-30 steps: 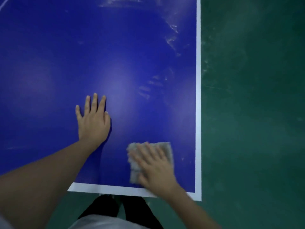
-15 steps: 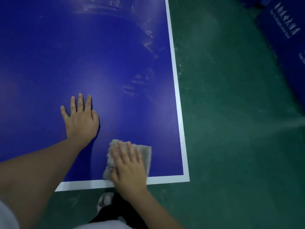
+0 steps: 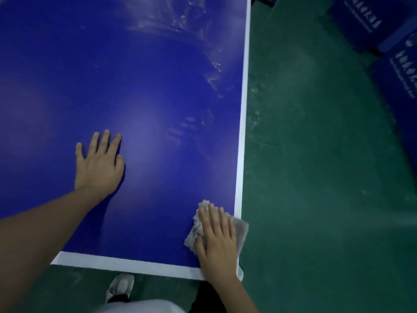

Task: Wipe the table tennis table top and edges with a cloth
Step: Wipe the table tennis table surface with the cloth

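The blue table tennis table point(image 3: 144, 91) fills the left and middle of the head view, with white lines along its right and near edges. My right hand point(image 3: 217, 241) lies flat with straight fingers on a grey cloth point(image 3: 241, 231) at the table's near right corner. The cloth's right part hangs past the white side line. My left hand point(image 3: 99, 164) rests flat on the blue top, fingers spread, well to the left of the cloth. Pale wet streaks point(image 3: 212, 75) show on the far right part of the top.
Green floor point(image 3: 316, 166) runs along the table's right side and in front of it. Blue printed barrier panels point(image 3: 392, 53) stand at the far right. My grey shoe point(image 3: 120, 286) is on the floor just under the near edge.
My right hand has slid the cloth to the right along the near edge, out to the corner and over the side line. My left hand has stayed pressed in the same spot.
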Demonstrator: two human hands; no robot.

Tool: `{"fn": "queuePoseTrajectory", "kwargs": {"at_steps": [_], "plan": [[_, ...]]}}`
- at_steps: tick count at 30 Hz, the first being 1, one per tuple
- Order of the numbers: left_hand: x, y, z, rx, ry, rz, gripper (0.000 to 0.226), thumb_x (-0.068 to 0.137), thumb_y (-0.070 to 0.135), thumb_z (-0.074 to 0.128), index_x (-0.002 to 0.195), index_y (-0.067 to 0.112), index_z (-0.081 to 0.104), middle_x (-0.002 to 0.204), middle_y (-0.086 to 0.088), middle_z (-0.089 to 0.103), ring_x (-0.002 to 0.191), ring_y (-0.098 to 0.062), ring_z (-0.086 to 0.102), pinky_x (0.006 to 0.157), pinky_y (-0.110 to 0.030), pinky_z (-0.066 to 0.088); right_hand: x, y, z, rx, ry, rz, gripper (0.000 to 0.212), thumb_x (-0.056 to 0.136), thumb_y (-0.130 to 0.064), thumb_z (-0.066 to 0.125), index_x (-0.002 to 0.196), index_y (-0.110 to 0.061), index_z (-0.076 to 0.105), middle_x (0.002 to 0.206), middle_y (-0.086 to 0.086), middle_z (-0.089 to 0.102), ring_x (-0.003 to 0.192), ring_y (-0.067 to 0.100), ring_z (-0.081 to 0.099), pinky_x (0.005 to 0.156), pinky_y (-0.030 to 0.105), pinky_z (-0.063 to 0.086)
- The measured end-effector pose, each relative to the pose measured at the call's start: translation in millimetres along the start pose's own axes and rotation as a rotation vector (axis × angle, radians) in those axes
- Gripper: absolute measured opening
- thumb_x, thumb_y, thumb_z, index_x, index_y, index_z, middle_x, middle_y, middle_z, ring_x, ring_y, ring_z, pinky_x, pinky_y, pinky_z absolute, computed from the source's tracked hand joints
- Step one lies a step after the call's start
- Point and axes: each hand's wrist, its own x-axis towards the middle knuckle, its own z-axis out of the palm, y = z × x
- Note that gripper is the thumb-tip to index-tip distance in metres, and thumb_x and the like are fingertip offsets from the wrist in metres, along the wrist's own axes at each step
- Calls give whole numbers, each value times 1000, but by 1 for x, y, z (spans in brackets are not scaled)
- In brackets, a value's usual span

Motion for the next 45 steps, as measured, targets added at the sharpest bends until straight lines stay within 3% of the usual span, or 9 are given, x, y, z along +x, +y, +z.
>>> {"fn": "queuePoseTrajectory", "kwargs": {"at_steps": [4, 9, 11, 14, 19, 23, 32, 40, 45], "plan": [[2, 1, 2, 13, 19, -37, 52, 98, 25, 30, 149, 20, 20, 157, -3, 14, 145, -19, 7, 114, -47, 1, 57, 46, -22, -80, -116, -416, 64, 87, -38, 39, 149, -33, 23, 155, -9, 22, 144, 16, 16, 117, 38, 10], [-2, 23, 1, 137, 20, -235, 54, 97, 24, 30, 149, 16, 19, 156, -11, 18, 143, -28, 14, 112, -49, 13, 141, 66, -38, -37, -113, -452, 57, 93, -35, 37, 149, -33, 23, 157, -10, 16, 146, 15, 8, 115, 32, -10], [-8, 54, 5, 61, 53, -443, 53, 97, 23, 30, 148, 12, 20, 155, -13, 18, 143, -29, 13, 112, -49, 13, 141, 64, -37, -29, -118, -538, 57, 90, -32, 43, 145, -28, 34, 154, -5, 30, 143, 21, 25, 118, 40, 8], [-24, 96, 22, -26, 127, -619, 52, 99, 23, 29, 148, 10, 18, 156, -13, 15, 144, -27, 10, 113, -49, 9, 104, 71, -30, -117, -204, -959, 56, 83, -41, 43, 138, -28, 48, 143, -4, 48, 132, 21, 45, 107, 40, 39], [-41, 106, 29, -4, 167, -607, 51, 99, 24, 26, 149, 13, 19, 156, -10, 16, 144, -24, 10, 115, -46, 8, 122, 86, -24, -244, -315, -1499, 60, 90, -47, 42, 147, -30, 30, 155, -5, 28, 141, 18, 25, 116, 37, 15], [-37, 109, 26, -20, 190, -634, 51, 98, 22, 29, 148, 14, 22, 156, -8, 18, 145, -22, 10, 116, -44, 7, 215, 31, -31, -269, -283, -1380, 66, 93, -42, 43, 151, -21, 19, 157, 4, 21, 142, 25, 21, 111, 36, 8], [-39, 105, 31, 10, 190, -656, 51, 99, 24, 27, 149, 19, 20, 157, -3, 16, 145, -16, 8, 116, -41, 5, 377, 17, -48, -144, -4, -525, 59, 98, -40, 30, 151, -20, 14, 158, 6, 15, 145, 28, 12, 115, 43, 11], [-39, 107, 28, 12, 173, -661, 51, 98, 18, 35, 147, 16, 26, 155, -6, 21, 144, -20, 15, 115, -42, 8, 223, 50, -41, -179, -302, -1351, 61, 86, -42, 37, 145, -27, 33, 150, -2, 36, 137, 23, 33, 112, 38, 21], [-39, 112, 23, 6, 140, -694, 51, 98, 27, 21, 148, 17, 23, 156, -5, 18, 144, -18, 11, 116, -40, 4, 324, 76, -68, -257, -203, -1185, 65, 82, -43, 31, 145, -26, 35, 149, 2, 40, 135, 24, 40, 109, 39, 32]]}}
